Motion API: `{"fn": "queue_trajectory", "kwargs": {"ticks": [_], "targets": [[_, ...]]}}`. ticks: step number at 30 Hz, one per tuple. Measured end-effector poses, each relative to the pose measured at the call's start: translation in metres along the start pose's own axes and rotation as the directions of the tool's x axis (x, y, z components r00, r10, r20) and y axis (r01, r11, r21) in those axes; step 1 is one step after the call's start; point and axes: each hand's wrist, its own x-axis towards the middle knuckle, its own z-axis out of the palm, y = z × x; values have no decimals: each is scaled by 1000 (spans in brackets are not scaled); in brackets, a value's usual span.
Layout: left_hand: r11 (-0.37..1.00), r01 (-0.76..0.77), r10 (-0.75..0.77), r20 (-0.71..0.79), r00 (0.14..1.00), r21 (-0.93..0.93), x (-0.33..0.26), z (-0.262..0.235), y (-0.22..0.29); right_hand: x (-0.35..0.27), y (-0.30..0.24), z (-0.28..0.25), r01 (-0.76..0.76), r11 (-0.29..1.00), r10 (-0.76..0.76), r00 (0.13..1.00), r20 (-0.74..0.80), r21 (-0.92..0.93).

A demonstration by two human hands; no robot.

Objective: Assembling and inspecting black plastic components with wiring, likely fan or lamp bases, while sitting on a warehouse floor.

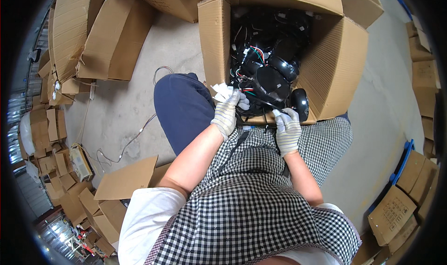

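Your gloved left hand (226, 112) grips a small white crumpled piece (222, 91) at the near edge of the large open brown cardboard box (336, 64) standing just in front of your knees. Your gloved right hand (287, 130) is closed narrowly around a thin black cable (263, 100) leading into the box. Inside lies a tangled heap of glossy black rounded plastic parts (272, 81) with red, green and white wires. More flattened cardboard boxes (111, 37) lie on the concrete floor (125, 106).

Even soft daylight, faint shadows, sharp centre, fisheye bending, dark vignetted corners
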Motion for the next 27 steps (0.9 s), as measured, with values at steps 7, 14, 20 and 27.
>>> {"fn": "queue_trajectory", "kwargs": {"ticks": [7,14,20,27], "targets": [[999,40,-37,307,951,-4,-12,18,8,-11,5,4,180,976,-140,948,284,-119],[993,-117,103,268,958,33,-20,18,22,-12,16,2,245,944,-120,879,462,-222],[930,-128,-25,406,913,345,-26,13,28,23,-66,-56,-612,598,298,769,566,517],[828,-214,-88,497,863,518,-28,18,27,37,-48,-38,179,946,-54,908,415,-269]]}}
